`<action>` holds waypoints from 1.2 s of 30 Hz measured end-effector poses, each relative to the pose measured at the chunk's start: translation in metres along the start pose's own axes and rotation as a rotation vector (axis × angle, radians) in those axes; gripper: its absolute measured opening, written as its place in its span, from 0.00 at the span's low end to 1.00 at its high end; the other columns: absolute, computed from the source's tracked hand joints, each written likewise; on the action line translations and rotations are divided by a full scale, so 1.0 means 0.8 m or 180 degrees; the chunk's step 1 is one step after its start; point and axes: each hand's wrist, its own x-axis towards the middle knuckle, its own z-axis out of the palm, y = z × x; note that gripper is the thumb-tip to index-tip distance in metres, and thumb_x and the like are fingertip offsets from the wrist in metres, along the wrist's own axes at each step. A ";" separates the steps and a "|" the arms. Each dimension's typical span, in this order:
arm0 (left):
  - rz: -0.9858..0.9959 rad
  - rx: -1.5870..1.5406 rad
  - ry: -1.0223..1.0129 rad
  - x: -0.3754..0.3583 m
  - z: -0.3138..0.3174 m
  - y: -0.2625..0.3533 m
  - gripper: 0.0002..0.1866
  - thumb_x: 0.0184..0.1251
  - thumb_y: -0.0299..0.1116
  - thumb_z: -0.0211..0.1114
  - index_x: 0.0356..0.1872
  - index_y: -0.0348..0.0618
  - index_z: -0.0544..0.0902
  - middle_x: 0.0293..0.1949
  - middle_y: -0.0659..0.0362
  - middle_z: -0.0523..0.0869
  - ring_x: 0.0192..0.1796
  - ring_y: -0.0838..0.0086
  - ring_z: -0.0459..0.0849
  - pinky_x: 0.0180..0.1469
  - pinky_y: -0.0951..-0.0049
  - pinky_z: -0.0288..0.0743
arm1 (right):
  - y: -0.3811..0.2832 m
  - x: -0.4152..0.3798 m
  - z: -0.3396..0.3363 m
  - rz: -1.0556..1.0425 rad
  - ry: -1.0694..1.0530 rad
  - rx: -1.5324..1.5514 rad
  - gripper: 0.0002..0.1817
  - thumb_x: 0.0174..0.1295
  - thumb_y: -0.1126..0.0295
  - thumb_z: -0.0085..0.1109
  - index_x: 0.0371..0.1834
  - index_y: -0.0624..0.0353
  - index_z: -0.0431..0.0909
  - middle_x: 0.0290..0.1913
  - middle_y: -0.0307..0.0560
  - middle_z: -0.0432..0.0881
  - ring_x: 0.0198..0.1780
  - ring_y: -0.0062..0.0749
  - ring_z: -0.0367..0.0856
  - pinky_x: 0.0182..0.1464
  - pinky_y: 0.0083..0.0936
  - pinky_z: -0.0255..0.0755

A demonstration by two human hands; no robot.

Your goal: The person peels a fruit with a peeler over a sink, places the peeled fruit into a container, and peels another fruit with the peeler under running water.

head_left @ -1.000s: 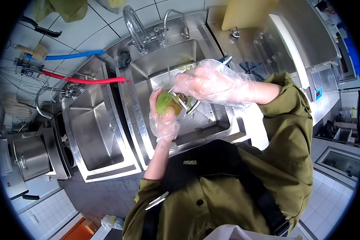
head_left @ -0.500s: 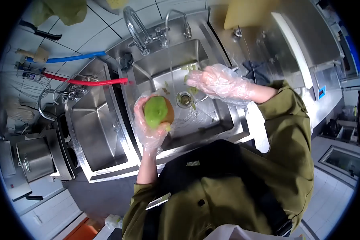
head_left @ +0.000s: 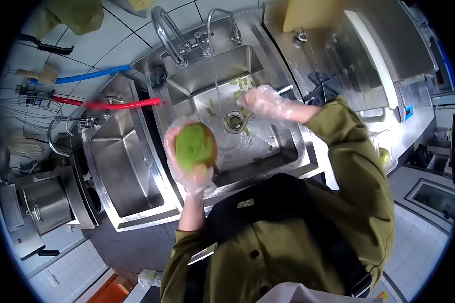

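Note:
A round green fruit [head_left: 193,146] with a patch of orange-brown at its side rests in my left hand [head_left: 183,174], whose gloved fingers wrap round it over the sink's left edge. My right hand [head_left: 265,102], also in a clear plastic glove, is over the right part of the sink [head_left: 187,107]. Its fingers are curled together, and what they hold, if anything, is hidden. Green peel strips [head_left: 238,94] lie on the sink floor beside it, near the drain [head_left: 234,121]. Thin water runs down from the slim tap [head_left: 211,48].
A second sink [head_left: 120,169] adjoins on the left, with a red hose [head_left: 126,105] above it. A large curved tap [head_left: 168,35] stands at the back. Dark cloth [head_left: 322,87] lies on the right counter; a steel pot [head_left: 48,202] is far left.
My right hand has drawn its fingers closer together and shifted slightly. My left hand, with the fruit, has moved a little down and left. The view has shifted slightly.

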 end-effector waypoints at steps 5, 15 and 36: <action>-0.0780 0.0444 0.0247 0.009 -0.022 -0.043 0.40 0.48 0.37 0.73 0.63 0.44 0.64 0.57 0.57 0.71 0.60 0.69 0.71 0.63 0.70 0.65 | 0.080 0.051 0.146 0.2824 -0.0893 0.7637 0.16 0.62 0.60 0.43 0.35 0.62 0.76 0.39 0.55 0.80 0.39 0.49 0.78 0.43 0.39 0.71; -0.0855 0.1450 -0.0028 0.015 -0.039 -0.031 0.39 0.46 0.30 0.74 0.62 0.42 0.65 0.55 0.58 0.74 0.55 0.73 0.75 0.58 0.75 0.69 | -0.007 0.101 0.020 -0.0358 0.0101 0.1323 0.09 0.61 0.66 0.50 0.39 0.55 0.78 0.30 0.53 0.81 0.29 0.46 0.80 0.30 0.37 0.74; -0.1313 -0.0076 -0.0475 0.003 -0.051 -0.014 0.50 0.34 0.52 0.80 0.60 0.39 0.65 0.53 0.57 0.75 0.55 0.70 0.76 0.55 0.69 0.73 | -0.091 0.052 -0.119 -0.1086 0.0694 0.1012 0.04 0.63 0.64 0.52 0.36 0.48 0.75 0.24 0.38 0.73 0.24 0.27 0.75 0.22 0.31 0.67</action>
